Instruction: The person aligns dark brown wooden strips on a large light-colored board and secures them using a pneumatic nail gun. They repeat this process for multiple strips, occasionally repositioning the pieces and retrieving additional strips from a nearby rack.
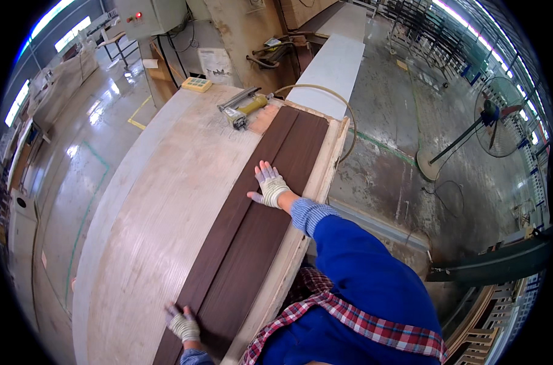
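Note:
A long dark brown wooden panel (pixel 243 267) with a groove along its length lies near the front edge of a pale wooden worktable (pixel 161 225). My right hand (pixel 270 186), in a fingerless knitted glove, rests flat on the panel's far half, fingers spread. Toward the near end, my left hand (pixel 183 323), gloved the same way, lies over the panel's left edge with its fingers apart. Neither hand grips anything. Beyond the panel's far end, a nail gun (pixel 245 111) with a yellowish body lies on the table, its hose looping off to the right.
A small yellow box (pixel 196 84) sits at the table's far edge. Past it stands a machine with a grey control box (pixel 150 15). A white board surface (pixel 329 67) extends beyond the table. To the right, a pedestal fan (pixel 492 118) stands on the floor, with a cable nearby.

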A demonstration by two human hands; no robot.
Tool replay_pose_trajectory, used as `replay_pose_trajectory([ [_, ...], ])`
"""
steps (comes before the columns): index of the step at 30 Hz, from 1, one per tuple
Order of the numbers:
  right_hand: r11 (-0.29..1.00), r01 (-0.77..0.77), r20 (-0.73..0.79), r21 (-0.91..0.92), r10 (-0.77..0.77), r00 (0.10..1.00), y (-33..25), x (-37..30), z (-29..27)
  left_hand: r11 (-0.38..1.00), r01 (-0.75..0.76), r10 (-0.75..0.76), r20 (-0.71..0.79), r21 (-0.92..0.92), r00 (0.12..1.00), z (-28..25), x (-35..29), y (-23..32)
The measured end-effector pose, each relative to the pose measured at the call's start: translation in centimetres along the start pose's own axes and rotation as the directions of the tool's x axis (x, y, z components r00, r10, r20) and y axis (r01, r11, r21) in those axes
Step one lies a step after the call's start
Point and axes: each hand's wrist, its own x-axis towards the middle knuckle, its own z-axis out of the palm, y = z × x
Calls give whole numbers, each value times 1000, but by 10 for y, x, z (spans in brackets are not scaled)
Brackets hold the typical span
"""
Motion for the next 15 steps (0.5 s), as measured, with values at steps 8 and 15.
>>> replay_pose_trajectory([
  [8, 985, 170, -314, -37, -173, 934, 134, 55, -14, 889, -455, 442, -154, -59, 884, 37, 95, 287],
  [15, 957, 278, -361, 85, -231, 904, 202, 118, -46, 870, -487, 473, -159, -70, 867, 59, 172, 482],
])
